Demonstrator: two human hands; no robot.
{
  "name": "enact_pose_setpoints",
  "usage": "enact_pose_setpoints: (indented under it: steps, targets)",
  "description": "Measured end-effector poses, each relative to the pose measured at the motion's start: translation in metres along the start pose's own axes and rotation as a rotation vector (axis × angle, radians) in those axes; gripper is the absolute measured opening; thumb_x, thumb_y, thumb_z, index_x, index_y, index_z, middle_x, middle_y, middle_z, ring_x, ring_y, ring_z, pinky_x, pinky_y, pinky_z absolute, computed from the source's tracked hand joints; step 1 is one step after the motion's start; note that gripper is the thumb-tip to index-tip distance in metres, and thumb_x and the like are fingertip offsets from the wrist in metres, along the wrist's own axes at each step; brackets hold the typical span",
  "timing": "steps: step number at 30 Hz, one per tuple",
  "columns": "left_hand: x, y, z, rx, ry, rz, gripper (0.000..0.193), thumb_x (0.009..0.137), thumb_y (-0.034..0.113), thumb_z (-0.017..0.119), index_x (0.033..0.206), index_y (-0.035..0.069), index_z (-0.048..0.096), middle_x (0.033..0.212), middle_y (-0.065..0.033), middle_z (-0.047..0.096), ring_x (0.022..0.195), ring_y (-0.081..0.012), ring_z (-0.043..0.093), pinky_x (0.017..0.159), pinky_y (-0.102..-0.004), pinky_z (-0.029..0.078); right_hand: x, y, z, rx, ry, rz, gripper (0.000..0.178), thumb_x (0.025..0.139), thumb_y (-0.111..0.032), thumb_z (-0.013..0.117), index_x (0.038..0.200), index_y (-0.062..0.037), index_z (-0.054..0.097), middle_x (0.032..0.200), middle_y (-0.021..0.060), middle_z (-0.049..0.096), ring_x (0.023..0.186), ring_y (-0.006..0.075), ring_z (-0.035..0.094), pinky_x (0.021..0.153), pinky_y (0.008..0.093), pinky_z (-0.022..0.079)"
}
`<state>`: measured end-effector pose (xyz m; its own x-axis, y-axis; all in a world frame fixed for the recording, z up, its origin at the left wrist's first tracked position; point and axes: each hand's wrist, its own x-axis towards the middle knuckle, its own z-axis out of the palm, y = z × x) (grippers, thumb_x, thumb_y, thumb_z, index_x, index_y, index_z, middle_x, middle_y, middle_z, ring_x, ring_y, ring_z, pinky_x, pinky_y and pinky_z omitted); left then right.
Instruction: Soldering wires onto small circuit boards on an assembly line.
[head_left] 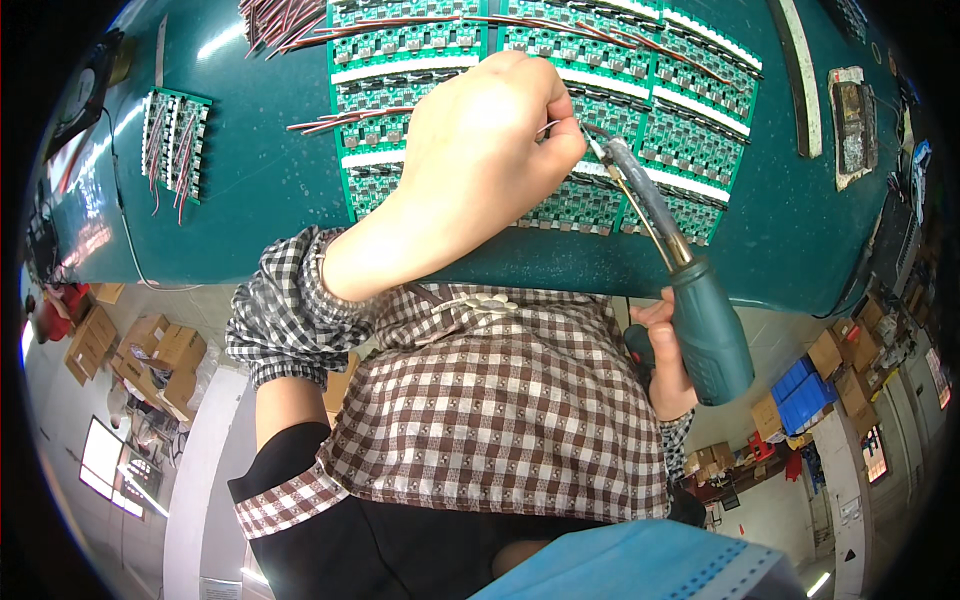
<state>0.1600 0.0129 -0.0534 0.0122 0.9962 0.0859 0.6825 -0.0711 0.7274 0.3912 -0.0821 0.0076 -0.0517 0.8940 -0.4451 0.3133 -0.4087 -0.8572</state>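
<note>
My left hand (485,130) is over the green circuit boards (590,208), thumb and forefinger pinched on a thin wire (546,127). My right hand (666,345) grips the dark green handle of a soldering gun (712,335), below the table's near edge. The gun's metal barrel slants up and left, and its tip is close to my left fingertips, above the boards. Whether the tip touches the wire or a board I cannot tell. Red and black wires (350,120) lie across the boards to the left of my hand.
A bundle of red wires (280,22) lies at the far left of the boards. Further left is a small board panel with wires (176,145). To the right are a pale strip (800,85) and a worn metal block (853,128) on the green table (270,205).
</note>
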Motion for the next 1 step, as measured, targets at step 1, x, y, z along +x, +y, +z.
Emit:
enact_pose_setpoints:
  steps: [1]
  targets:
    - [-0.0003, 0.0000, 0.0003, 0.000, -0.001, 0.003, 0.010, 0.070, 0.003, 0.068, 0.074, 0.006, 0.060, 0.063, -0.0035, 0.050, 0.057, -0.0166, 0.050, 0.052, -0.0304, 0.042, -0.0004, -0.0031, 0.0001, 0.001, 0.006, 0.007, 0.045, 0.087, -0.017, 0.066, 0.119, 0.0101, 0.051, 0.089, 0.0133, 0.059, 0.086, 0.0238, 0.061, 0.080, 0.0421, 0.055]
